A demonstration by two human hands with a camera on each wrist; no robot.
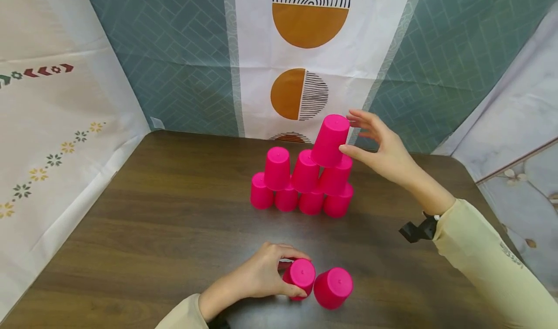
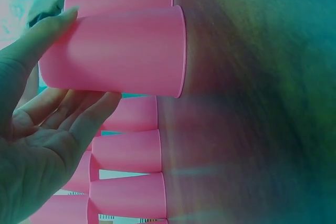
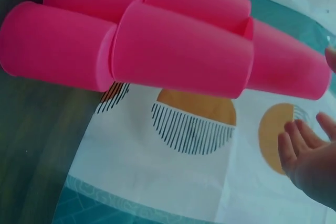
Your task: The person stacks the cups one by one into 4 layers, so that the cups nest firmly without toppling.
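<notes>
Upside-down pink cups stand as a stacked pyramid on the table: a bottom row of several, a middle row (image 1: 277, 169) of three, and one top cup (image 1: 330, 142) over the middle row's right pair. Beside that top cup is my right hand (image 1: 383, 147), fingers spread and straight; the right wrist view shows its fingers (image 3: 302, 140) apart from the cup's side. Nearer the front, my left hand (image 1: 272, 271) grips an upside-down cup (image 1: 302, 273) between thumb and fingers. Just right of it stands another upside-down cup (image 1: 333, 288).
The brown wooden table (image 1: 174, 212) extends widely to the left of the cups. A patterned cloth (image 1: 187, 77) hangs behind the table's back edge, close to the pyramid. Pale cloths hang at the left (image 1: 56, 149) and right sides.
</notes>
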